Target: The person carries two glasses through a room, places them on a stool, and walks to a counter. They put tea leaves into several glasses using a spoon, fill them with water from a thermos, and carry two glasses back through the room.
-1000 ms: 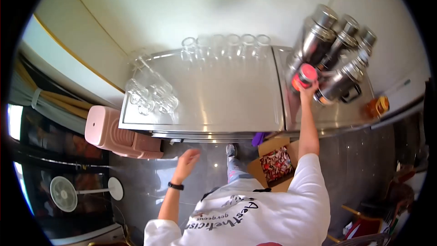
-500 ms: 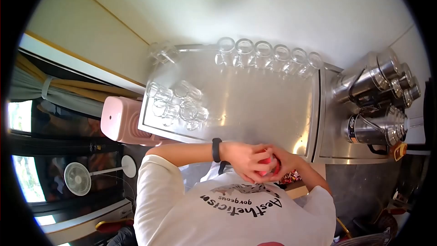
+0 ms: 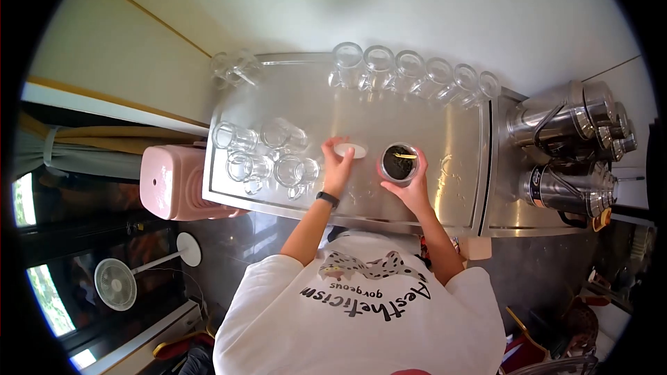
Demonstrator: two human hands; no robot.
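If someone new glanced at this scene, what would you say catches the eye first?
The open jar of dark contents at the middle of the steel counter, held by the right hand. Beside it the left hand touches a white lid lying flat. Glasses line the back edge, and steel flasks crowd the right end.
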